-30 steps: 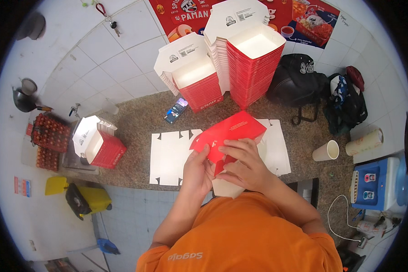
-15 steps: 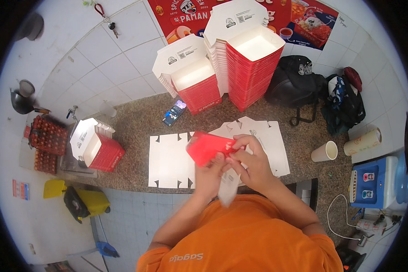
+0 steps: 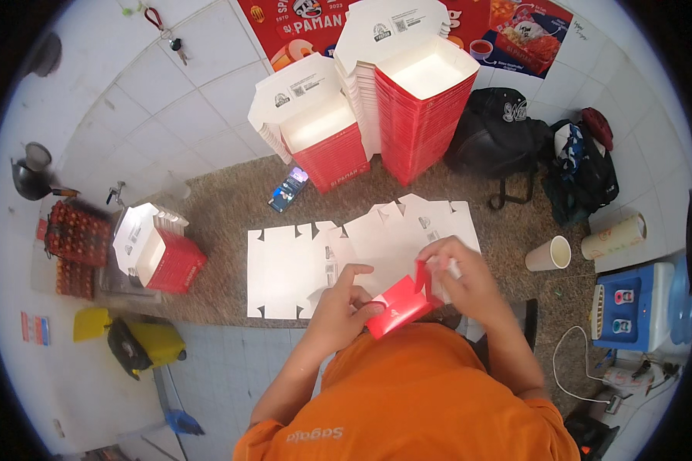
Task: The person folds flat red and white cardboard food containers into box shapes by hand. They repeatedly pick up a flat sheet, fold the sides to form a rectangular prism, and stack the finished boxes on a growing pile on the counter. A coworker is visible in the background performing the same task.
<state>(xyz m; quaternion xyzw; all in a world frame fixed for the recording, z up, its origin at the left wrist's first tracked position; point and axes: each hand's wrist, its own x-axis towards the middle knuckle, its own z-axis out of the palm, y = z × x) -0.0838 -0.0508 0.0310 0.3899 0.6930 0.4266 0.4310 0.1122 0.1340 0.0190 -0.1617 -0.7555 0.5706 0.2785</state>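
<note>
- Red carton: glossy, partly folded, tilted
- Held between the left hand and right hand
- Its right-side flap seems raised, though blur obscures it

From the left 1 of 2 wide fisheye cameras worn side by side on the person's head, the view looks steeply down and forward, upright and unmirrored, past the orange shirt at the lower edge. The left hand and right hand lie fairly near, around the middle, with the speckled counter curving across beyond them and the tiled wall farther off toward the top. The wide lens takes in the floor at lower left and the blue water dispenser at far right, bending straight edges toward its dark rim.
</note>
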